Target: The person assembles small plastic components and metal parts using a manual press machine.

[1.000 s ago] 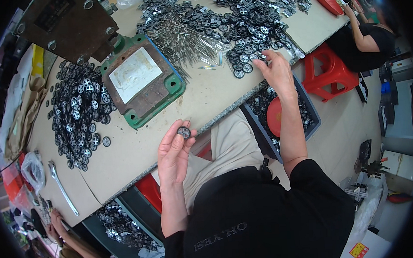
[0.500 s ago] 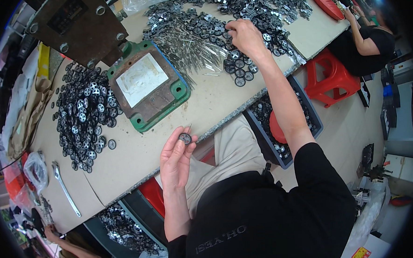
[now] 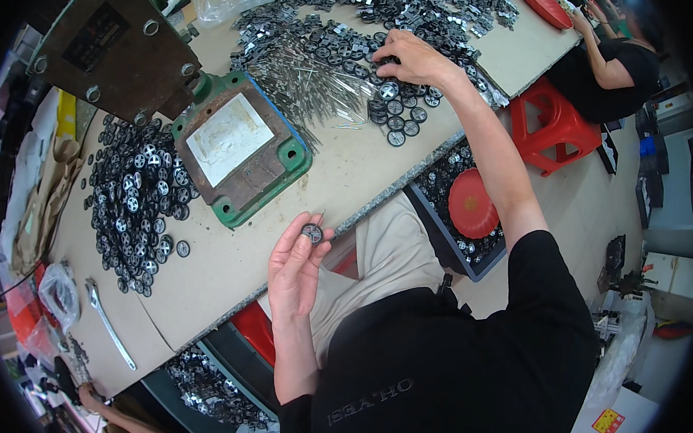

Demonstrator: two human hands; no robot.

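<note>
Near the table's front edge my left hand (image 3: 293, 270) pinches a small black toy wheel (image 3: 312, 233) with a silver spoked hub. A thin metal pin (image 3: 322, 215) sticks up beside the wheel, at the fingertips. My right hand (image 3: 413, 58) reaches out over a group of loose wheels (image 3: 396, 124); its fingers are bent and spread apart, with the tips down among the wheels. Whether they touch one I cannot make out. Left of that hand lies a heap of thin metal pins (image 3: 308, 77).
A green-edged press base (image 3: 290, 153) with a white plate stands at centre left, beside a wheel pile (image 3: 138, 196). Dark metallic parts (image 3: 421, 1) cover the back. A wrench (image 3: 111, 323) lies left. Below are a grey bin (image 3: 486, 268) and a red stool (image 3: 553, 127). Two other people sit nearby.
My right hand has shifted slightly left and its fingers have spread more. My left hand keeps hold of the wheel in nearly the same place. The view has tilted a little.
</note>
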